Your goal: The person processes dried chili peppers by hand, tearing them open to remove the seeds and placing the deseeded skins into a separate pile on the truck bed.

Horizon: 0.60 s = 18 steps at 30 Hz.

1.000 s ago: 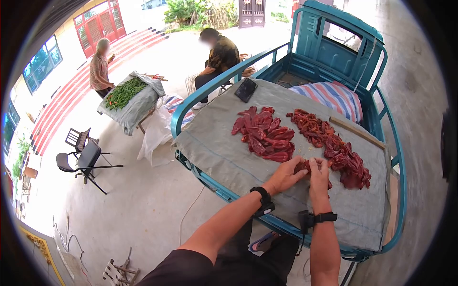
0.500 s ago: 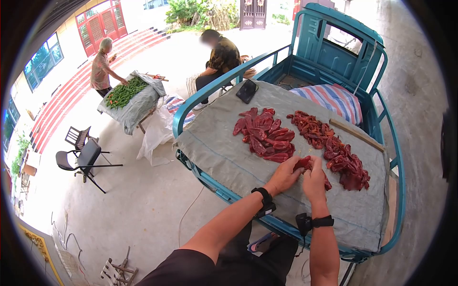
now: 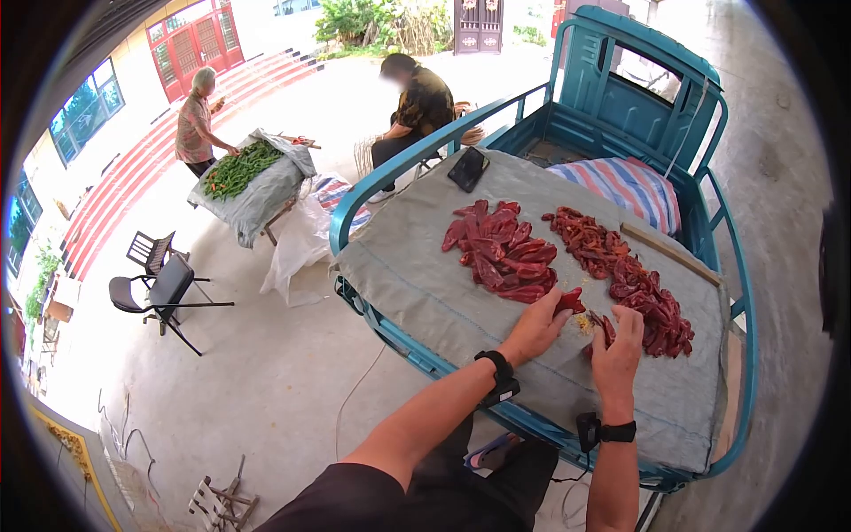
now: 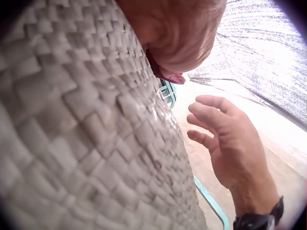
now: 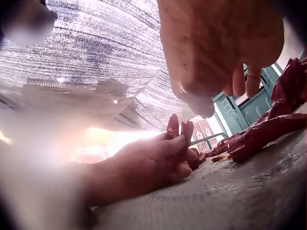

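My left hand (image 3: 534, 328) pinches a red pepper (image 3: 570, 301) low over the grey woven sheet (image 3: 425, 284). In the right wrist view, that pepper (image 5: 173, 125) shows two upright halves between the thumb and fingers. My right hand (image 3: 618, 355) holds nothing; its fingers are apart and loosely bent in the left wrist view. Just beside its fingertips in the head view lies another red pepper (image 3: 605, 330). A few yellow seeds (image 3: 584, 325) are scattered between the hands. Beyond the left hand is a heap of red peppers (image 3: 501, 253).
To the right lie torn pepper pieces (image 3: 589, 239) and a second heap of peppers (image 3: 651, 310), beside a wooden strip (image 3: 669, 252). A phone (image 3: 468, 168) rests near the blue cart rail (image 3: 417, 155). Two people are farther off, one at green peppers (image 3: 241, 168).
My hands have drawn apart: both were together on the pepper, and now only the left holds it while the right has moved off to the right. The far standing person has reached toward the green peppers.
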Motion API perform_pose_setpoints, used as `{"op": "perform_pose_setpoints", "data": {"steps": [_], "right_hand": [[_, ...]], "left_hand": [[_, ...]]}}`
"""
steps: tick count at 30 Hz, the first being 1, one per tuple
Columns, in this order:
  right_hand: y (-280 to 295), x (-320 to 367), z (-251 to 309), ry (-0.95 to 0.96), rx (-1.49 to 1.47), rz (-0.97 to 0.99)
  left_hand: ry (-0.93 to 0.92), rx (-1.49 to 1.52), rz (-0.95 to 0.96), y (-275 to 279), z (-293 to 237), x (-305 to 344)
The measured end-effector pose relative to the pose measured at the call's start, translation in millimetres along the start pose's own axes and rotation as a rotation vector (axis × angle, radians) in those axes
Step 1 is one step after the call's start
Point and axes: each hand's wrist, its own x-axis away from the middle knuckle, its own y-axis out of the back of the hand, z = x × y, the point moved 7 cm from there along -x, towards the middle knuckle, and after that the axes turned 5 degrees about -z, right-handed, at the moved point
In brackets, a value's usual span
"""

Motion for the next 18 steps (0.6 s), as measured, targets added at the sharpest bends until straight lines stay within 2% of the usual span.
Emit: {"op": "perform_pose_setpoints", "data": {"steps": [3, 6, 18], "right_hand": [[8, 16, -15, -0.045, 0.029, 0.162], [7, 36, -25, 0.016, 0.092, 0.199], [0, 40, -41, -0.032, -0.050, 0.060]], "left_hand": [[-0.013, -0.008, 0.012, 1, -6, 0], [-0.003, -0.025, 0.025, 0, -4, 0], [-0.052, -0.057, 0.007, -1, -11, 1]]}}
